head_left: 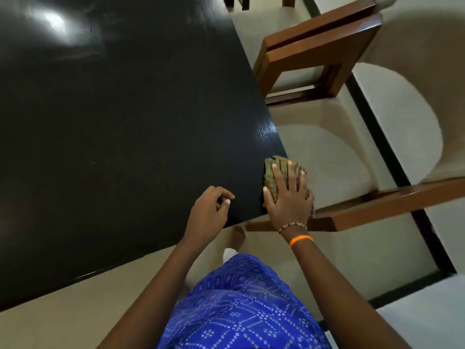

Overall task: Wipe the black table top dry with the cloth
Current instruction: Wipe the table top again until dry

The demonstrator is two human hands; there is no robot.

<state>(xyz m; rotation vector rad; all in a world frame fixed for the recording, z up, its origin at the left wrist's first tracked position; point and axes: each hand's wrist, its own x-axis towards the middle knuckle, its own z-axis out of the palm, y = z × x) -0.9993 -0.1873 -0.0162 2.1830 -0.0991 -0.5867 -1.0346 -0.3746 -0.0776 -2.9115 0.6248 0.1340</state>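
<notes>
One cloth (275, 176), olive-green and folded thick, sits at about four o'clock in your view, right on the black table top (120, 117) at its right-hand edge near the close corner, with part of it seeming to hang past the edge, though your hand hides that side. Your right hand (289, 195) lies flat on top of it, fingers straight and spread, pressing it down rather than clutching it; a beaded bracelet (293, 225) and an orange band (301, 240) circle that wrist. Your left hand (210, 210) is just beside it toward nine o'clock, over the table's near corner, its fingers loosely curled with nothing in them, thumb and forefinger close together. The table surface fills the frame from nine round to twelve, glossy, with a bright glare patch (54, 21) at eleven o'clock. Beyond the table's right edge, at one o'clock, stands a brown wooden chair (319, 49) with a pale seat; another (377, 200) stands at three o'clock, its armrest just beyond your right hand. At six o'clock your blue patterned garment (241, 303) hangs above the pale floor (75, 311), a bare foot (238, 235) showing.
</notes>
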